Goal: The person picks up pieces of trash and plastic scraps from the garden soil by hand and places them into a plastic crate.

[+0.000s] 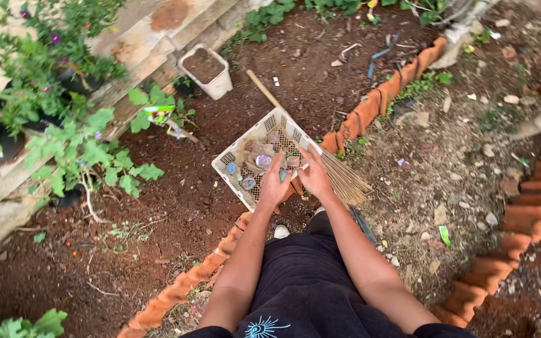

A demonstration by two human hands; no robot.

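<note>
Soil bed (176, 206): dark earth, filled the left half of the view; its lower left corner was cut off by the frame.
Tile edging (370, 109): curved terracotta border ran diagonally; its middle stretch was hidden behind the basket and both hands.
Plants (64, 112): green leafy growth along a stone ledge at left, partly cut off by the frame edge.
Basket (264, 134): white plastic lattice crate, sat on the soil against the edging, just ahead of the person. Near rim hidden by the hands.
Basket contents (258, 153): dead leaves and scraps of wrapper; individual items too small to make out.
Broom (342, 178): bundle of thin sticks, lay just right of the basket; its wooden handle showed beyond the far corner.
Pot (205, 70): white, filled with soil, well beyond the basket.
Left hand (275, 184): on the basket's near edge, fingers curled over the rim; grip not fully clear.
Right hand (313, 175): fingers bent at the basket's right edge, touching the broom bristles; which of the two it held I could not tell.
</note>
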